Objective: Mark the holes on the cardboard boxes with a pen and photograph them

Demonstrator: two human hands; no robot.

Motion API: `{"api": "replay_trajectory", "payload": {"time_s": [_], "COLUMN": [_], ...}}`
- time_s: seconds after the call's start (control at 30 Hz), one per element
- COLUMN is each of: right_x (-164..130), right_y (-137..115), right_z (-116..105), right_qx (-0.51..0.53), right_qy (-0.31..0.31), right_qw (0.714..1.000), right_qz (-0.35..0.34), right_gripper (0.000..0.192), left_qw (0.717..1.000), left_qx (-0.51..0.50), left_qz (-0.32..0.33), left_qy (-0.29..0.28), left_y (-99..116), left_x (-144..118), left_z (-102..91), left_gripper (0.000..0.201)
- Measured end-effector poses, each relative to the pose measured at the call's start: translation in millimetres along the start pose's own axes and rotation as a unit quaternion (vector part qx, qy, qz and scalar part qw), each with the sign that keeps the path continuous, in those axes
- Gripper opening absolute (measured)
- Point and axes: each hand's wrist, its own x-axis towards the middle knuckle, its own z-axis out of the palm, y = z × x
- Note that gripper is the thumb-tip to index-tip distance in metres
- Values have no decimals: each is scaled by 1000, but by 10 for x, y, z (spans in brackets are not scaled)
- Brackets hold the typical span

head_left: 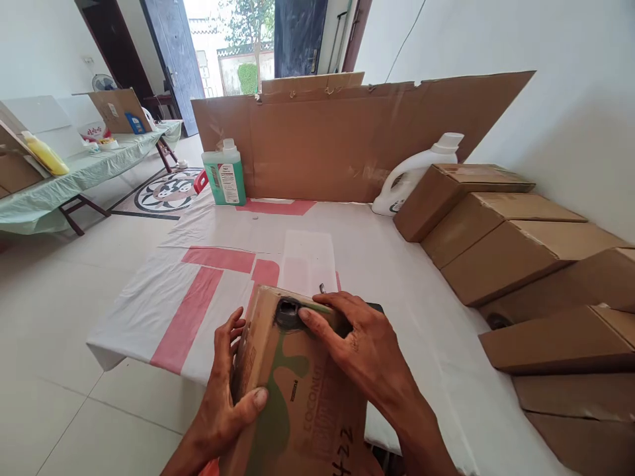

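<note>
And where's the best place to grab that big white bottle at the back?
Probably by its loop handle, coming from the picture's left. The big white bottle has its handle on that side, with a gap for fingers to hook through. The nearest brown box covers its lower right, so that side looks harder to reach.

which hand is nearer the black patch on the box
Right: the right hand is at the right edge of the black patch; the left hand is farther, on the left side of the box.
</note>
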Motion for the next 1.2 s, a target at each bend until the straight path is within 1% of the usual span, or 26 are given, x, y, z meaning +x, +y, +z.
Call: {"api": "replay_trajectory", "payload": {"time_s": [0.07, 0.17, 0.27, 0.33, 0.4, 0.43, 0.47, 0.53, 0.6, 0.7, 0.8, 0.87, 0.97, 1.03, 1.13, 1.2], "right_x": [-14, -91, -159, -187, -202, -207, -210, -214, -220, -231, -228, -212, -167, -119, -10, 83], "right_y": [-92, -172, -197, -191, -176, -168, -160, -153, -157, -192, -256, -302, -358, -383, -409, -428], "right_z": [86, 193, 239, 243, 239, 237, 236, 239, 249, 276, 312, 336, 380, 428, 546, 650], "right_qx": [-19, -54, -67, -65, -64, -65, -68, -80, -94, -114, -137, -152, -165, -170, -178, -185], "right_qy": [4, 43, 59, 60, 54, 52, 51, 55, 59, 72, 94, 96, 82, 70, 42, 8], "right_qw": [1000, 997, 995, 995, 996, 996, 996, 994, 993, 989, 984, 981, 981, 982, 983, 983], "right_qz": [-15, -32, -35, -37, -38, -39, -40, -41, -44, -54, -65, -65, -54, -45, -21, -1], "right_gripper": [53, 50, 46, 45, 46, 47, 49, 51, 52, 48, 44, 42, 38, 37, 39, 44], "left_qw": [1000, 1000, 999, 996, 989, 985, 982, 981, 985, 989, 990, 991, 991, 992, 994, 995], "left_qx": [-13, -24, 19, 56, 80, 88, 92, 84, 63, 66, 77, 66, 53, 51, 34, 22], "left_qz": [4, 6, 25, 63, 115, 140, 160, 174, 161, 130, 105, 98, 88, 74, 40, 10], "left_qy": [18, 18, 7, 21, 44, 48, 44, 26, 19, 33, 45, 59, 80, 90, 94, 101], "left_y": [-21, -6, 72, 154, 250, 299, 346, 428, 497, 585, 644, 653, 619, 575, 478, 392], "left_x": [-74, -148, -115, -10, 148, 235, 319, 454, 524, 523, 486, 478, 501, 536, 610, 669], "left_z": [5, -20, -81, -119, -129, -121, -104, -55, -6, 30, 40, 51, 54, 22, -90, -187], "left_gripper": [100, 98, 93, 87, 75, 67, 60, 47, 38, 29, 25, 25, 26, 24, 21, 22]}}
